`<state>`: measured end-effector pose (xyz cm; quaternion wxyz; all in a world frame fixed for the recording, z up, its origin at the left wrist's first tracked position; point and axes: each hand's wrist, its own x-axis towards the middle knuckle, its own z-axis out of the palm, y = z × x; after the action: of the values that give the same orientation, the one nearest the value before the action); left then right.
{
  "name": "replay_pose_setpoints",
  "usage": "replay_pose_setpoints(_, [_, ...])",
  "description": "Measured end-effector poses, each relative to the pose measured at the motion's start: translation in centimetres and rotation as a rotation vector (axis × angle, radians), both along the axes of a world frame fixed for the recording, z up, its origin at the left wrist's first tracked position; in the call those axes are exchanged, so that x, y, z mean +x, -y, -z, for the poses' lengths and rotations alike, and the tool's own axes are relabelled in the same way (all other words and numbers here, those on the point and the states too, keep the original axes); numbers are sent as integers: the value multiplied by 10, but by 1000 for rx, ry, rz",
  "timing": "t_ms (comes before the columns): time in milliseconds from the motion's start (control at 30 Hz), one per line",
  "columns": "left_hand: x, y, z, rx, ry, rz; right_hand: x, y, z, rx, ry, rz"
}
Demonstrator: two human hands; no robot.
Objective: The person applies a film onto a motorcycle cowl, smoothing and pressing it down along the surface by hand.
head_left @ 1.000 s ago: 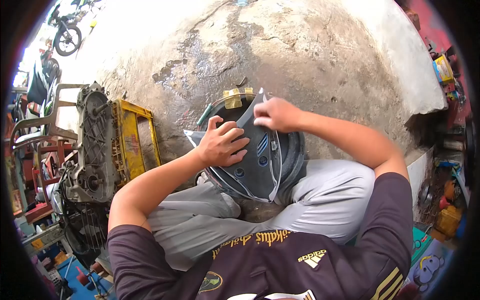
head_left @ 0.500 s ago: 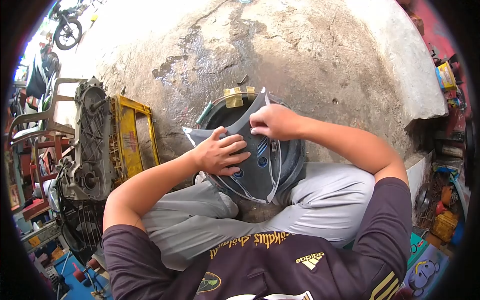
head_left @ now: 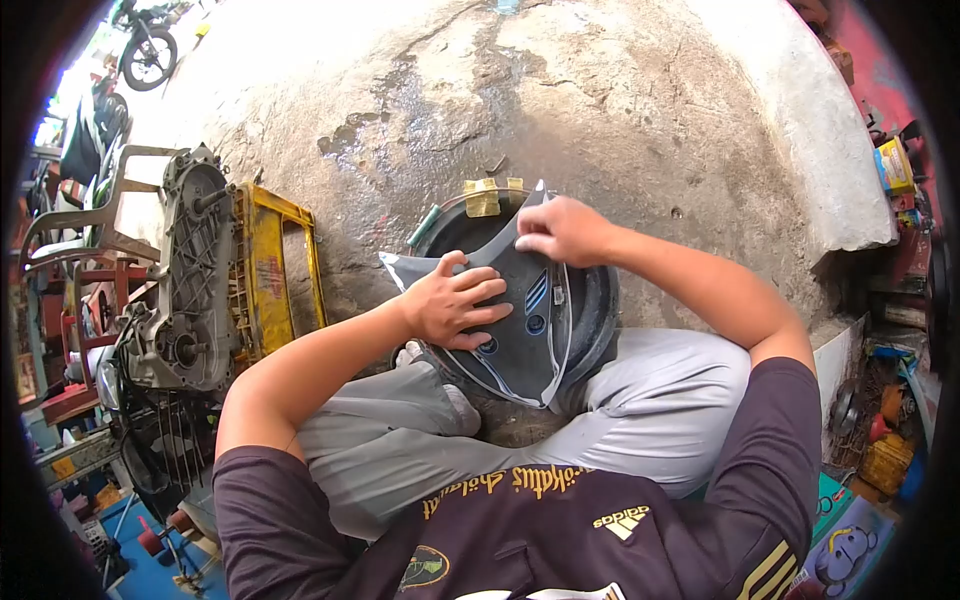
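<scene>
A dark grey motorcycle fairing panel (head_left: 520, 270) with pale edges, blue stripes and two pointed upper corners lies tilted across a round black tub (head_left: 600, 325) between my legs. My left hand (head_left: 458, 303) rests on the panel's left part, fingers spread over its surface. Near the upper right corner, my right hand (head_left: 568, 232) is closed, its fingers curled against the panel's edge. Whatever those fingers hold, if anything, is hidden. Yellowish pieces (head_left: 482, 198) and a teal tube (head_left: 424, 226) sit at the tub's far rim.
To the left stand a metal engine casing (head_left: 190, 270) and a yellow crate (head_left: 275, 270). A motorcycle wheel (head_left: 149, 58) shows at the far left. Wet patches mark the concrete floor (head_left: 620, 120). A raised concrete slab (head_left: 830, 170) and cluttered parts line the right side.
The whole view has shifted slightly to the right. My right hand has moved a little up along the panel's edge; my left hand stays on the panel.
</scene>
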<state>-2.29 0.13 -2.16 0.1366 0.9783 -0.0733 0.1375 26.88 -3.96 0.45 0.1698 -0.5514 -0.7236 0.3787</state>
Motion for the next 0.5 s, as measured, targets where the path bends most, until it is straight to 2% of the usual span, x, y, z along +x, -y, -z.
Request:
replay_pose_setpoints(100, [1, 0, 1, -6, 3, -6, 9, -5, 0, -71, -15, 114])
replay_pose_setpoints(167, [2, 1, 2, -5, -4, -7, 4, -2, 6, 38, 96, 50])
replay_pose_setpoints(233, [4, 0, 2, 13, 17, -1, -6, 8, -2, 0, 73, -68])
replay_pose_setpoints(300, [3, 0, 1, 28, 27, 7, -10, 11, -6, 65, 88, -80])
replay_pose_setpoints(433, [3, 1, 1, 29, 44, -8, 16, -4, 4, -49, 17, 121])
replay_pose_setpoints(500, [3, 1, 1, 23, 45, -10, 16, -3, 1, -38, 51, 135])
